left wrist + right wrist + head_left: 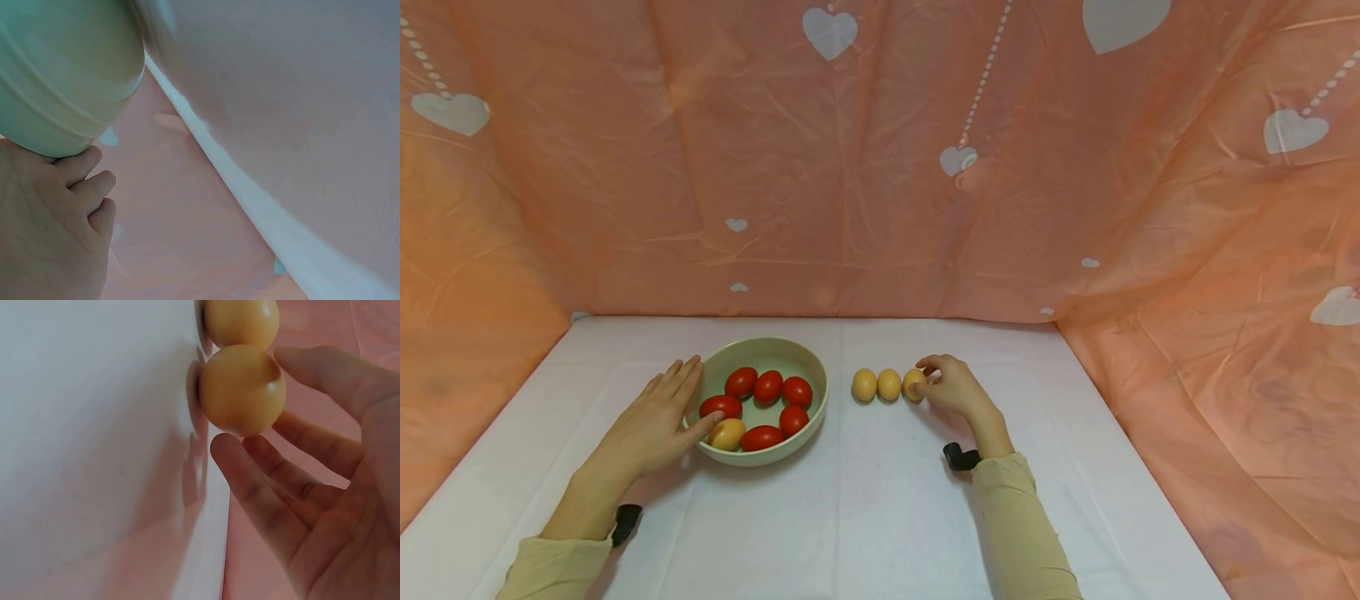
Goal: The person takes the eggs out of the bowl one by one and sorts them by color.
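Observation:
On the left of the table stands a pale green bowl (778, 354) with several glossy red egg-shaped pieces (763, 438) and one yellow egg (727, 434) in it. My left hand (658, 417) rests against the bowl's left side, its long fingers outside and the thumb reaching over the rim by the yellow egg. Right of the bowl, three yellow eggs (889, 385) form a short row. Around the rightmost egg (240, 394) my right hand (331, 481) is spread, fingertips right at its surface on two sides and a gap before the palm.
A white cloth (760, 533) covers the table. Behind it and along both sides hangs an orange curtain (880, 208) with pale hearts. Black wrist mounts (961, 457) stick out beneath each wrist.

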